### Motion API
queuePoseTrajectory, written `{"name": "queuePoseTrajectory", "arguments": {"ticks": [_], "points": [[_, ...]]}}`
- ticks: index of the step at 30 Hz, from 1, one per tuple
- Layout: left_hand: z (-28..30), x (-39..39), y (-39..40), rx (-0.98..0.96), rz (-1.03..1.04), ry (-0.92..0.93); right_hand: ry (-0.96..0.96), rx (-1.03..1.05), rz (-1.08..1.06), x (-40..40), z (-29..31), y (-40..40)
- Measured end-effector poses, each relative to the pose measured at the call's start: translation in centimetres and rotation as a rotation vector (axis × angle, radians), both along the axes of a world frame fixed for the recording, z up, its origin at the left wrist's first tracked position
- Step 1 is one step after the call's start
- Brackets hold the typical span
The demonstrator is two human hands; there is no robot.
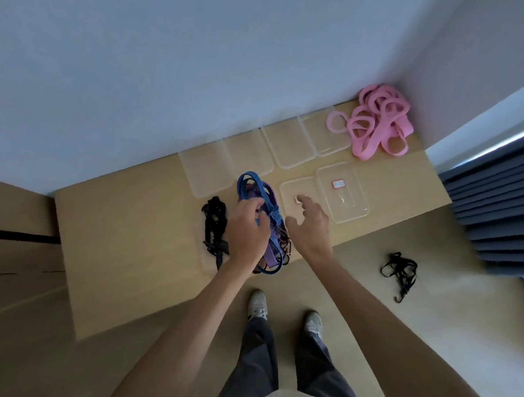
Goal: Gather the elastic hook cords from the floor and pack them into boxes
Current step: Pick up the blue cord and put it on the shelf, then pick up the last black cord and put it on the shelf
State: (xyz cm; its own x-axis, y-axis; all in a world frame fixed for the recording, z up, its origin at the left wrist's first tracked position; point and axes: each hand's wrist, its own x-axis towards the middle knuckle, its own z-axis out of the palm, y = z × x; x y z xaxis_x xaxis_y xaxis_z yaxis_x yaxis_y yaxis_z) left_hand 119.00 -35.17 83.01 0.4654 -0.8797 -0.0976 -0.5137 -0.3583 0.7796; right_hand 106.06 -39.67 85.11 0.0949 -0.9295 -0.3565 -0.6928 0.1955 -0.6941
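My left hand (246, 229) grips a bundle of blue and purple elastic cords (257, 188) above the low wooden platform (128, 240). My right hand (309, 225) hovers beside the bundle with fingers spread, over a clear plastic box (290, 190). A second clear box (345, 203) with a red-edged label lies to its right. A black hook cord (215, 225) lies on the platform left of my left hand. Another black hook cord (401, 271) lies on the floor to the right.
Several clear lids or boxes (288, 143) line the wall at the back of the platform. A heap of pink bands (378, 121) fills the far right corner. A dark pleated curtain (510, 196) hangs at right. My shoes (286, 312) stand just before the platform edge.
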Motion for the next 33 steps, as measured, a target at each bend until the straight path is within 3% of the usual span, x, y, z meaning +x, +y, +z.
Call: {"name": "queuePoseTrajectory", "arguments": {"ticks": [10, 21, 27, 33], "points": [[4.8, -13.7, -4.6, -0.005, -0.407, -0.051, 0.049, -0.146, -0.108, -14.7, 8.0, 0.2], [5.0, -39.0, -6.9, 0.021, -0.857, -0.177, 0.153, -0.085, -0.338, -44.3, 9.2, 2.2], [2.0, -52.4, -8.2, -0.001, -0.980, -0.153, 0.152, 0.006, -0.508, -56.9, 6.6, 2.8], [-6.7, -60.8, -10.7, 0.135, -1.079, -0.178, 0.143, 0.101, -0.606, -63.8, -2.3, 2.8]]}}
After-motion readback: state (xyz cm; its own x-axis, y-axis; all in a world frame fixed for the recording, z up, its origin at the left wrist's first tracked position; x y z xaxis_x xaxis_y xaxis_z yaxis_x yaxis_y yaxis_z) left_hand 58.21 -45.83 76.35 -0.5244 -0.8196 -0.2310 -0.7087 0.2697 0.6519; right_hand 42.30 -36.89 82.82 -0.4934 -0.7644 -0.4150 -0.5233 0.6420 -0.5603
